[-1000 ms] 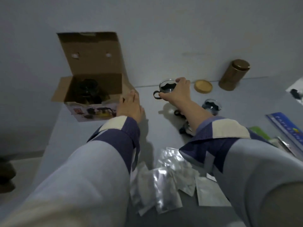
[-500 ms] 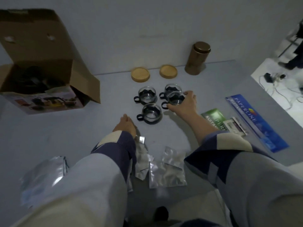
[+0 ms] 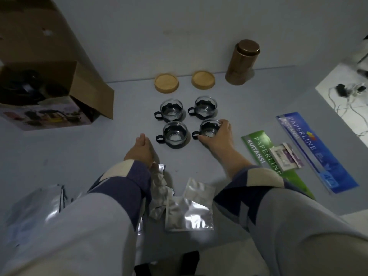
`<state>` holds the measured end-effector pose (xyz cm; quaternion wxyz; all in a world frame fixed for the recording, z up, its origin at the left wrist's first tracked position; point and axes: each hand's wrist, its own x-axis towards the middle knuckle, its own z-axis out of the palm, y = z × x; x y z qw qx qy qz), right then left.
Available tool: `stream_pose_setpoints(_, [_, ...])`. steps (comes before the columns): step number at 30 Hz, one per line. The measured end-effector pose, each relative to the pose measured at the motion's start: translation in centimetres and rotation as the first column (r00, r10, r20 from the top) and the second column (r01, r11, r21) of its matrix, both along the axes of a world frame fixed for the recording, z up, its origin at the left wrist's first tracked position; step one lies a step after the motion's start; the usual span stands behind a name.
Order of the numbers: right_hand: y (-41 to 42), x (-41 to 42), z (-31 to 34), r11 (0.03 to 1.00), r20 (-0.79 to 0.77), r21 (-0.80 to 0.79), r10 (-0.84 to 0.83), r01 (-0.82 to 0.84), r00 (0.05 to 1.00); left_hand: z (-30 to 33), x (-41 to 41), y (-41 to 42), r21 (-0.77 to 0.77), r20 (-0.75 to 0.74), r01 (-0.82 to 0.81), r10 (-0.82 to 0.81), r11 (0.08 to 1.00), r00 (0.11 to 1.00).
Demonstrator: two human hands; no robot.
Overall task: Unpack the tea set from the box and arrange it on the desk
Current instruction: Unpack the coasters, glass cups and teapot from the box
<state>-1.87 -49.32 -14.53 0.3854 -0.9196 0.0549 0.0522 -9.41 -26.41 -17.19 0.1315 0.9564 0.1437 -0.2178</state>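
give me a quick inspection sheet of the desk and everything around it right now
surface: pale desk against a wall, dim light
job's things: four glass cups in a two-by-two block, handles left; near-right cup under the right hand; two wooden coasters behind them; open cardboard box at left with dark contents still inside
clutter: silver foil pouches near the front edge, green booklet, blue booklet, small packet on the green one, bronze canister
grippers: right hand grips the near-right cup; left hand rests on the desk, holding nothing
cables: loose cables on the floor at right
surroundings: bare wall, tiled floor
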Motion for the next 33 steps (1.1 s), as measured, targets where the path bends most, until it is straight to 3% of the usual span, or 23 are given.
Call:
stream_pose_setpoints(6, [-0.4,0.2,0.6,1.000,-0.054,0.016,0.020,-0.019,0.998,0.1,0.0,-0.1,0.002,0.010,-0.004,0.004,1.000,1.000])
stream_pose_setpoints(12, [0.5,0.8,4.4,0.980,0.042,-0.185,0.082,-0.073,0.996,0.7,0.2,-0.1,-0.035,-0.009,-0.031,0.031,0.999,0.999])
stream_pose_setpoints(17, [6.0,0.8,8.1,0.969,0.101,-0.202,0.162,-0.139,0.982,3.9,1.3,3.1,-0.004,-0.017,0.030,-0.030,1.000,0.999])
stream_pose_setpoints(21, [12.3,-0.4,9.9,0.959,0.112,-0.143,0.259,-0.243,0.959,7.1,0.9,8.6,-0.048,0.100,0.055,-0.050,0.997,0.994])
stream_pose_setpoints(23, [15.8,-1.0,10.6,0.951,0.115,-0.111,0.301,-0.289,0.947,8.8,0.5,11.8,-0.069,0.212,-0.001,0.015,0.998,0.977])
stream_pose_setpoints(30, [28.3,-2.4,11.4,0.900,0.152,-0.070,0.436,-0.430,0.887,11.7,-1.9,24.3,0.113,0.558,-0.130,0.045,0.985,0.828])
stream_pose_setpoints(33, [33.6,-2.4,11.1,0.888,0.151,-0.082,0.459,-0.452,0.875,11.5,-2.5,28.7,0.132,0.568,-0.182,0.076,0.974,0.820])
